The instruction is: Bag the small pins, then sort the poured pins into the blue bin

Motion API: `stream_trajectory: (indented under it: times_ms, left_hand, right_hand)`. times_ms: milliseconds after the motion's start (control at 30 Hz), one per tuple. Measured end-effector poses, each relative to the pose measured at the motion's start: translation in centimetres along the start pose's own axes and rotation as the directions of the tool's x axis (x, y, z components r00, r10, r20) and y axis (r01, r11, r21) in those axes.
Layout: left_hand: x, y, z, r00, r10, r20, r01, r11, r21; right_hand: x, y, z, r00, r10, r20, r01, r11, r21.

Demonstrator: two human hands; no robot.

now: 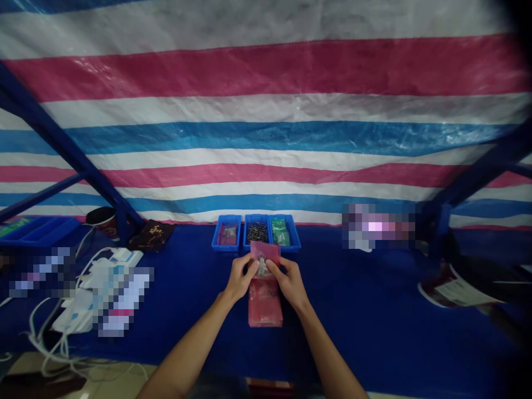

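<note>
A pink bag [264, 249] is being pinched by the left hand [241, 279] at nine o'clock and the right hand [292, 281] at three; probably light, soft, slippery, best held by its sides.

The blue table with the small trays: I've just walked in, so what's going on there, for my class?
A person's bare left hand and right hand hold a pink plastic bag between them. A small pale item shows between the thumbs; whether it is inside the bag, I cannot tell. Nearer the person, more pink bags lie on the blue table. Beyond the hands sit blue trays holding dark metal pieces and packets.
</note>
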State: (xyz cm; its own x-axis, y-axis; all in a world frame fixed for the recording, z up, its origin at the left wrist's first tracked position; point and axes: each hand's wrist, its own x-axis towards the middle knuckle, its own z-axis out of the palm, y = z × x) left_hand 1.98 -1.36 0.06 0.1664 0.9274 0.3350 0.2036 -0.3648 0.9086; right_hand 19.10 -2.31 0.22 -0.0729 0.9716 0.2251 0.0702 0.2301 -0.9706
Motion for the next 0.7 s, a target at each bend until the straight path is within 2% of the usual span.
stream_trajectory:
  times_ms: [233,433,700]
  left_hand:
    - [0.03,-0.11,0.11,1.0,-0.014,-0.013,0.014,1.0,0.018]
    - [0.15,-0.25,0.09,1.0,-0.01,-0.005,0.01,0.999,0.051]
    - [0.22,-0.49,0.1,0.999,-0.039,-0.009,0.039,0.999,0.005]
  right_hand:
    - [0.16,-0.19,-0.08,0.994,-0.087,-0.074,0.075,0.986,-0.15]
    - [0.19,-0.07,-0.06,0.995,-0.077,-0.064,0.072,0.995,-0.075]
    - [0.25,-0.26,0.01,0.999,-0.015,-0.05,0.014,1.0,-0.007]
